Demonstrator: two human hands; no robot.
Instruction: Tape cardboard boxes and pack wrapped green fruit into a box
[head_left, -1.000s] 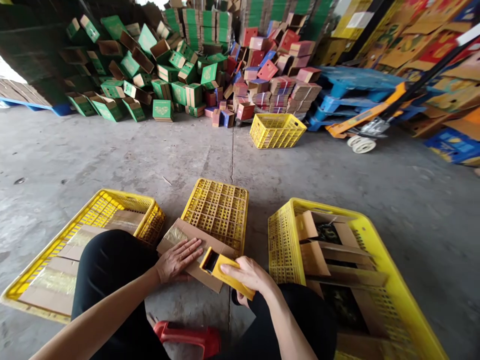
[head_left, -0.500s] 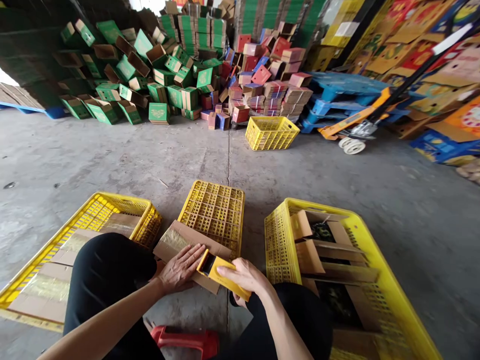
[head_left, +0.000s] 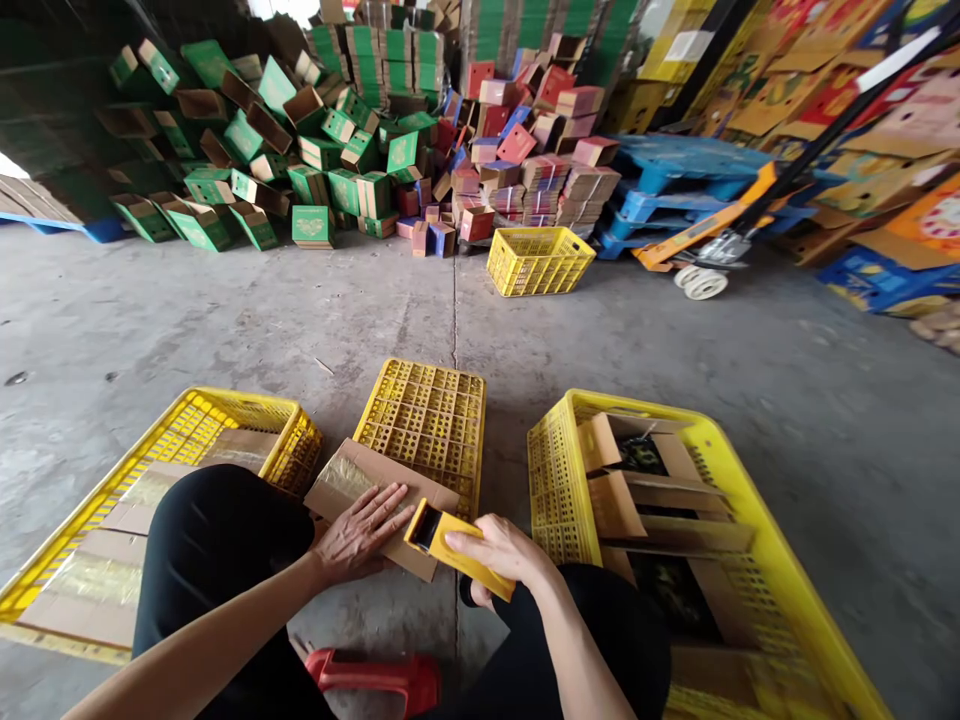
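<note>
We logged the left hand (head_left: 364,530) open and flat, palm down on the flattened cardboard piece (head_left: 341,478) — fingers spread toward the right. The right hand (head_left: 499,555) was closed around a yellow tape dispenser (head_left: 442,524), whose dark mouth touched the cardboard's right end, just beside the left fingertips. The cardboard lay on an upturned yellow crate (head_left: 424,415) straight ahead of the person, between the knees, with its near edge overhanging the crate. We read its long axis as running left to right, the right end slightly nearer the body. The dispenser lay about in line with that axis. So the left hand sat on the cardboard's middle and the right hand at its right end — the left nearer the centre. We noted glossy tape at the cardboard's far left end. The left crate (head_left: 225,402) held flat cardboard sheets, and the right crate (head_left: 720,440) held folded boxes. Both crates stood on the concrete floor (head_left: 225,310).
</note>
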